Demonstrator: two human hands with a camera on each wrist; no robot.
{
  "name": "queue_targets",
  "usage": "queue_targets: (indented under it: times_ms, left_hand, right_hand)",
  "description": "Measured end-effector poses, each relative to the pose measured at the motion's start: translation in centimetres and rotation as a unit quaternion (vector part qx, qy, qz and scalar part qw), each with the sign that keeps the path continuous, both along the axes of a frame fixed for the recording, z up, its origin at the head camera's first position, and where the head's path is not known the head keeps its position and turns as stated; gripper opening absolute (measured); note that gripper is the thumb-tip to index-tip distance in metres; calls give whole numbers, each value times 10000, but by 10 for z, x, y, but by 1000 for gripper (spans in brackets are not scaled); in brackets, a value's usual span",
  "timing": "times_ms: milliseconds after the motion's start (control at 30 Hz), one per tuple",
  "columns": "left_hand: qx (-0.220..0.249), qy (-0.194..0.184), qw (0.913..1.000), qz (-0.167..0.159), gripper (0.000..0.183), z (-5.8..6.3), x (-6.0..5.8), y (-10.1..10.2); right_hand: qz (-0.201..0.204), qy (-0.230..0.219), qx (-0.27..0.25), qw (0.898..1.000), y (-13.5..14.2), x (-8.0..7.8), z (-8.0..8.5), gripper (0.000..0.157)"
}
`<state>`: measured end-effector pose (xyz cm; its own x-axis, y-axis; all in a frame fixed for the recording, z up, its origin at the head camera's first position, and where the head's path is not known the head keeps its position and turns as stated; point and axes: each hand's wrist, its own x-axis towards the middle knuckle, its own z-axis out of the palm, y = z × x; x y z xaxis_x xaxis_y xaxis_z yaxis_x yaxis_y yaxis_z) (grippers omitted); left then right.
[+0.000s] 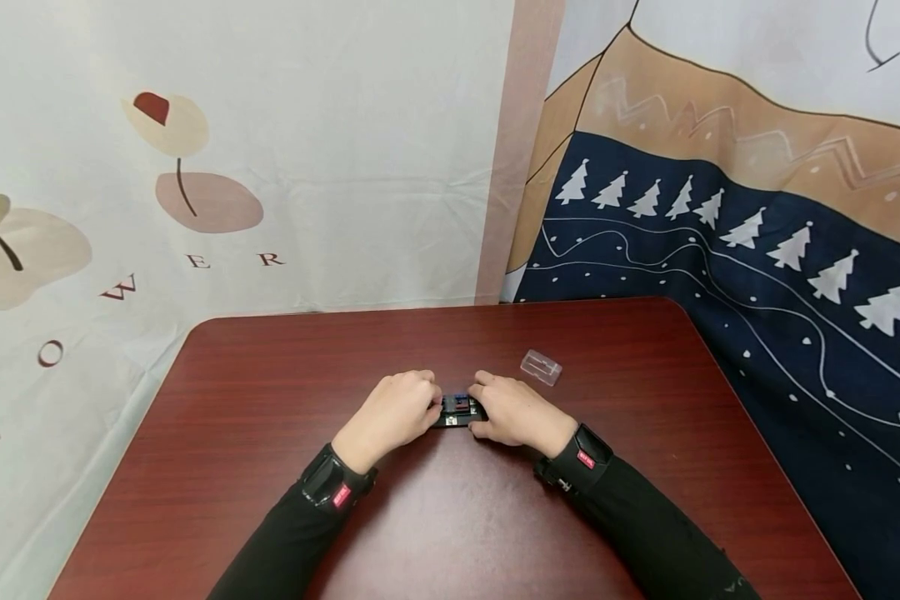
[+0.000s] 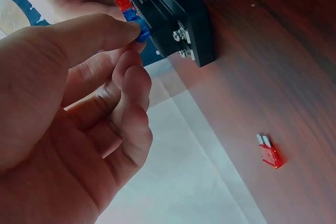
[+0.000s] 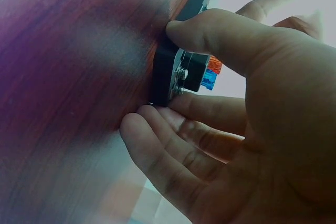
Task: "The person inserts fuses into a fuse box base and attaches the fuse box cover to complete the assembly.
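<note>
A black fuse block (image 1: 452, 421) lies on the table between both hands, with metal screw terminals (image 2: 181, 35) along its side. Red (image 2: 123, 2) and blue blade fuses stand out of its top. In the left wrist view, the thumb and index finger of my left hand (image 1: 393, 415) pinch a blue blade fuse (image 2: 144, 33) at the block. My right hand (image 1: 523, 412) grips the block's other end, thumb (image 3: 184, 32) on one side and fingers on the opposite side. The fuses' lower parts are hidden inside the block.
A loose red blade fuse (image 2: 271, 156) lies on the table near the left hand. Beyond the right hand rests a clear plastic cover (image 1: 542, 367). The reddish-brown table (image 1: 270, 367) meets printed cloth (image 1: 390, 167) at its far edge.
</note>
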<state>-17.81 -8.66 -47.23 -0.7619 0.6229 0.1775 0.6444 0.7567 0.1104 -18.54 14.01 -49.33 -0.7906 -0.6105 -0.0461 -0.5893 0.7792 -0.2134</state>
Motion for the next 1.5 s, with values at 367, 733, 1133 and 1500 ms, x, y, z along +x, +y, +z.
queue_targets:
  times_ms: [367,733,1133,1500]
  left_hand:
    - [-36,-54,10000,62,11,6,-1,-7]
    - [377,-283,9968,638,9,24,-11,-39]
    - [6,-823,9857,1471,26,21,-21,-57]
    - [-202,-1242,9752,1822,23,6,-29,-64]
  right_hand:
    - [9,-2,74,10000,-1,-1,-1,42]
    - [-27,-37,-49,10000,0,-1,1,47]
    - [-40,-24,-95,9999,0,-1,1,46]
    - [-6,-54,-69,10000,0,-1,0,48]
